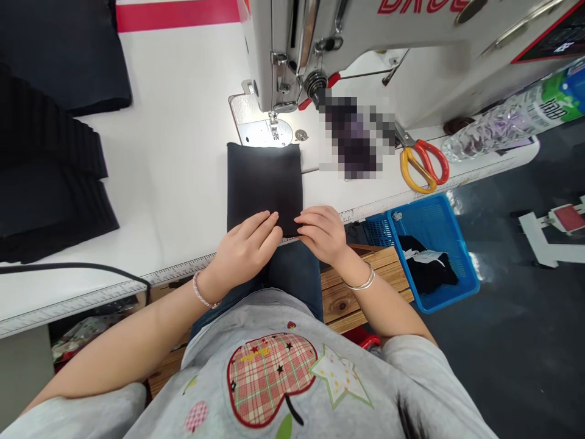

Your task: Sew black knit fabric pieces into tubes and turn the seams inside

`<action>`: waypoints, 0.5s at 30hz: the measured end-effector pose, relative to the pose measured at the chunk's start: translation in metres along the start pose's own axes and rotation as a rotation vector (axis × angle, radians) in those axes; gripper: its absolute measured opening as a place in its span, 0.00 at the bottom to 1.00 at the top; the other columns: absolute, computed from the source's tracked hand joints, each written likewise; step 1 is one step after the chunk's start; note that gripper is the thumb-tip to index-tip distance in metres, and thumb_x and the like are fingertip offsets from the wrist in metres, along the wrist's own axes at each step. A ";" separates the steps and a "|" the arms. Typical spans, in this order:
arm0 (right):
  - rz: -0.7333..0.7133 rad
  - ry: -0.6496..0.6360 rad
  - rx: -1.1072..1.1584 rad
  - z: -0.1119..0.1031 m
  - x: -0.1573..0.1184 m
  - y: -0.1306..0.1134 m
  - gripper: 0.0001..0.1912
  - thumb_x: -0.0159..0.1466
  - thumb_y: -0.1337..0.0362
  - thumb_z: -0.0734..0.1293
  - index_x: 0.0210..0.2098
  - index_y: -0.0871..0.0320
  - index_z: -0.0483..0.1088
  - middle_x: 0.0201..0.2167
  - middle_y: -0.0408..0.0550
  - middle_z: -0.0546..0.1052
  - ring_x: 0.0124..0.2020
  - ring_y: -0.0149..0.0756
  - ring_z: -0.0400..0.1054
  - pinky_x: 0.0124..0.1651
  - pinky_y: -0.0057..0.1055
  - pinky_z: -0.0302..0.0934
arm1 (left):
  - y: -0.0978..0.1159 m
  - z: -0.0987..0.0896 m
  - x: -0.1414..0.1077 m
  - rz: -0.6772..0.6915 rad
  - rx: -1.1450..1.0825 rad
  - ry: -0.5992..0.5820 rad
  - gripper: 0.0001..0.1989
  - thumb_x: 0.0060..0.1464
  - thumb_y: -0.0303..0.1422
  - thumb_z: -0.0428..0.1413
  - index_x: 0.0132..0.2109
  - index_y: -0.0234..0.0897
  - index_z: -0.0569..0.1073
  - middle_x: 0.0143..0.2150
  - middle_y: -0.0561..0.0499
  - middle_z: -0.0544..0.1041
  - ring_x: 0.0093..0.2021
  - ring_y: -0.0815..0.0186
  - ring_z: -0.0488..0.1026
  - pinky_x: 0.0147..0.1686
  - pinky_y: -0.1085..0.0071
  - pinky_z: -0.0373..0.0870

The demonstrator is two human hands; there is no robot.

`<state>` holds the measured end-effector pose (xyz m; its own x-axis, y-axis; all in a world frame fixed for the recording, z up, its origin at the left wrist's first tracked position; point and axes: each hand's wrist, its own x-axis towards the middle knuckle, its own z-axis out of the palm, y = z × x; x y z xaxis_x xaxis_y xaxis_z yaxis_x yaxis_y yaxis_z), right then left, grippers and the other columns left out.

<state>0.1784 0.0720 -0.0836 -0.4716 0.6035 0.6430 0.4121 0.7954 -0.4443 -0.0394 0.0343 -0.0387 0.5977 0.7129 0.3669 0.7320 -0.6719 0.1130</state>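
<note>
A squarish piece of black fabric (265,180) lies at the table's front edge, its far side just before the sewing machine's needle plate (262,133). My left hand (249,247) is closed on its near left part, fingers together on top. At the near right corner, my right hand (323,235) pinches the fabric's edge between thumb and fingers. Above the plate is the presser foot (274,127), apart from the fabric. The undersides of both hands' grips are hidden.
Stacks of dark fabric (59,201) stand on the left of the white table (173,152). Scissors (423,164) and a plastic bottle (503,122) lie at the right. Below the table edge is a blue basket (457,244) with black cloth inside. A black cable (91,266) crosses the left edge.
</note>
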 end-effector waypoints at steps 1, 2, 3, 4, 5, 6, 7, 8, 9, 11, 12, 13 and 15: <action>-0.013 -0.006 -0.013 0.000 0.001 0.000 0.07 0.65 0.68 0.64 0.31 0.53 0.71 0.39 0.48 0.80 0.43 0.40 0.73 0.43 0.42 0.67 | 0.001 -0.001 -0.001 0.014 0.041 0.002 0.08 0.59 0.24 0.51 0.41 0.37 0.73 0.52 0.42 0.79 0.53 0.55 0.75 0.48 0.61 0.76; -0.034 -0.004 -0.023 -0.001 0.001 0.000 0.07 0.65 0.68 0.64 0.32 0.53 0.71 0.39 0.48 0.80 0.43 0.40 0.73 0.42 0.41 0.68 | 0.002 -0.003 -0.001 0.026 0.080 0.009 0.08 0.58 0.24 0.51 0.40 0.36 0.74 0.52 0.42 0.79 0.51 0.55 0.76 0.47 0.61 0.77; -0.060 0.004 -0.033 -0.001 0.002 -0.001 0.06 0.65 0.69 0.64 0.33 0.54 0.72 0.39 0.49 0.80 0.44 0.40 0.73 0.42 0.41 0.68 | 0.004 -0.004 -0.001 0.032 0.114 0.017 0.07 0.58 0.23 0.52 0.39 0.36 0.74 0.51 0.42 0.79 0.50 0.55 0.76 0.45 0.62 0.77; -0.089 0.015 -0.045 -0.002 0.003 -0.002 0.06 0.64 0.70 0.65 0.34 0.54 0.72 0.39 0.50 0.80 0.44 0.40 0.73 0.42 0.40 0.69 | 0.005 -0.006 -0.001 0.031 0.142 0.025 0.06 0.57 0.23 0.52 0.38 0.36 0.74 0.51 0.42 0.79 0.49 0.55 0.76 0.44 0.62 0.77; -0.118 0.025 -0.061 -0.002 0.004 -0.003 0.05 0.64 0.71 0.65 0.35 0.55 0.72 0.39 0.51 0.80 0.44 0.40 0.73 0.41 0.39 0.69 | 0.007 -0.007 0.000 0.025 0.163 0.030 0.06 0.57 0.24 0.53 0.38 0.36 0.74 0.50 0.42 0.79 0.48 0.55 0.77 0.43 0.62 0.77; -0.143 0.031 -0.081 -0.003 0.005 -0.004 0.06 0.63 0.72 0.66 0.36 0.56 0.72 0.39 0.52 0.80 0.45 0.41 0.73 0.42 0.39 0.70 | 0.008 -0.009 0.001 0.017 0.177 0.029 0.05 0.57 0.24 0.54 0.37 0.36 0.74 0.50 0.42 0.79 0.47 0.55 0.77 0.42 0.63 0.77; -0.161 0.028 -0.104 -0.003 0.005 -0.006 0.06 0.63 0.73 0.66 0.37 0.57 0.72 0.40 0.52 0.80 0.46 0.41 0.73 0.42 0.39 0.71 | 0.009 -0.011 0.002 0.006 0.183 0.025 0.04 0.56 0.25 0.55 0.36 0.37 0.73 0.50 0.42 0.79 0.46 0.55 0.76 0.41 0.63 0.76; -0.172 0.019 -0.124 -0.004 0.005 -0.007 0.07 0.62 0.74 0.66 0.38 0.57 0.73 0.41 0.53 0.81 0.47 0.41 0.73 0.43 0.39 0.71 | 0.010 -0.014 0.003 -0.007 0.180 0.017 0.03 0.56 0.26 0.55 0.35 0.37 0.73 0.50 0.42 0.79 0.46 0.55 0.76 0.40 0.63 0.76; -0.178 0.007 -0.139 -0.004 0.005 -0.008 0.07 0.62 0.74 0.66 0.38 0.57 0.73 0.42 0.53 0.81 0.48 0.42 0.73 0.44 0.39 0.72 | 0.011 -0.017 0.005 -0.020 0.168 0.005 0.02 0.57 0.28 0.56 0.34 0.37 0.73 0.49 0.42 0.80 0.45 0.55 0.76 0.38 0.63 0.76; -0.184 -0.018 -0.157 -0.003 0.005 -0.010 0.07 0.62 0.73 0.66 0.39 0.58 0.73 0.43 0.53 0.80 0.49 0.42 0.73 0.46 0.40 0.72 | 0.009 -0.022 0.011 -0.054 0.118 -0.028 0.06 0.57 0.32 0.56 0.32 0.37 0.72 0.44 0.43 0.81 0.42 0.56 0.75 0.35 0.63 0.74; -0.185 -0.026 -0.163 -0.003 0.004 -0.011 0.07 0.62 0.73 0.67 0.39 0.58 0.73 0.43 0.53 0.80 0.50 0.42 0.73 0.47 0.40 0.72 | 0.007 -0.025 0.016 -0.082 0.087 -0.057 0.08 0.58 0.34 0.56 0.31 0.37 0.71 0.40 0.44 0.81 0.39 0.57 0.75 0.33 0.64 0.73; -0.186 -0.031 -0.170 -0.003 0.004 -0.011 0.07 0.62 0.73 0.67 0.39 0.58 0.74 0.43 0.53 0.80 0.50 0.43 0.73 0.47 0.40 0.73 | 0.002 -0.026 0.022 -0.117 0.057 -0.089 0.10 0.59 0.35 0.55 0.30 0.37 0.71 0.36 0.45 0.80 0.37 0.58 0.75 0.31 0.64 0.72; -0.188 -0.031 -0.185 -0.002 0.004 -0.012 0.07 0.62 0.74 0.67 0.38 0.59 0.74 0.43 0.54 0.80 0.52 0.43 0.72 0.48 0.40 0.73 | -0.012 -0.027 0.038 -0.215 0.005 -0.155 0.11 0.62 0.37 0.52 0.32 0.37 0.72 0.31 0.47 0.78 0.34 0.59 0.73 0.30 0.64 0.70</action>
<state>0.1731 0.0645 -0.0749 -0.5760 0.4497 0.6826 0.4488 0.8719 -0.1957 -0.0345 0.0637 -0.0015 0.4706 0.8619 0.1887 0.8491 -0.5005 0.1688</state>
